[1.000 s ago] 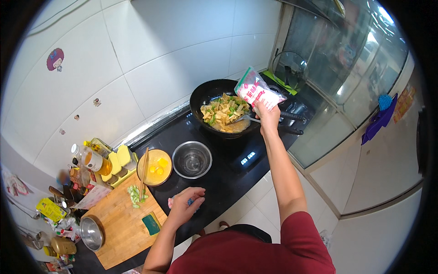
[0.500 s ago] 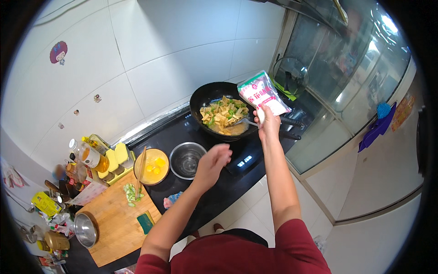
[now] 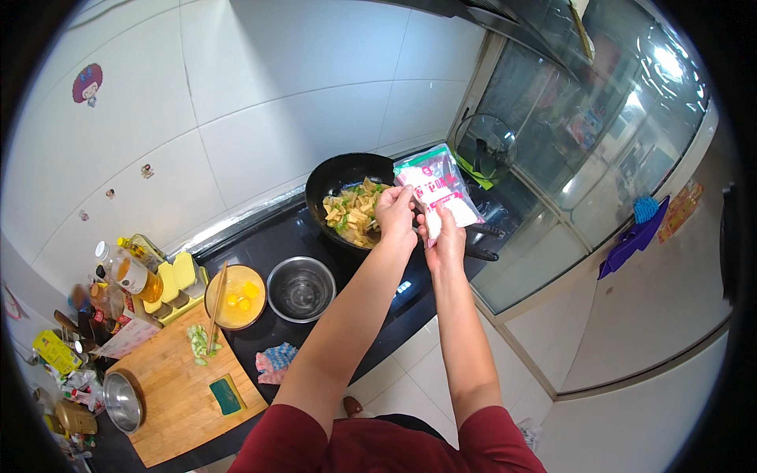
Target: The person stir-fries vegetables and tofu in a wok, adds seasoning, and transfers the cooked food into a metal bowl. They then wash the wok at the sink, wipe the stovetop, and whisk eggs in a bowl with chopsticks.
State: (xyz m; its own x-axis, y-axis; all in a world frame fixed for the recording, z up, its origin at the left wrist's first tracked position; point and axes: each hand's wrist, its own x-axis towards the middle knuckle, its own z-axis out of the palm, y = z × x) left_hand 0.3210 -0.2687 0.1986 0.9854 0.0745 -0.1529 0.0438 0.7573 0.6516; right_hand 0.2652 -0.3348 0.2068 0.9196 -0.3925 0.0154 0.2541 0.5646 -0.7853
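In my right hand (image 3: 445,236) is a clear plastic bag of white seasoning (image 3: 441,185), with red print and a green strip along its top. The hand grips its lower end and tilts it over the right side of the black wok (image 3: 317,183). My left hand (image 3: 397,214) is closed, its thumb and fingers pinched at the bag's left edge. Sliced yellowish food with green pieces (image 3: 352,211) fills the wok, partly hidden by my left hand. Behind my hands, the wok's right side is covered from sight.
Left of the wok stand a steel bowl (image 3: 301,290) and a bowl of cracked eggs (image 3: 236,297) with chopsticks across it. A cutting board (image 3: 177,386) holds chopped greens and a green sponge. Bottles (image 3: 134,276) crowd the far left. A glass lid (image 3: 486,146) leans near the glass panels.
My left hand has moved up and right from above the counter's front to the bag's edge. The bag stays in my right hand. The whole view has shifted slightly.
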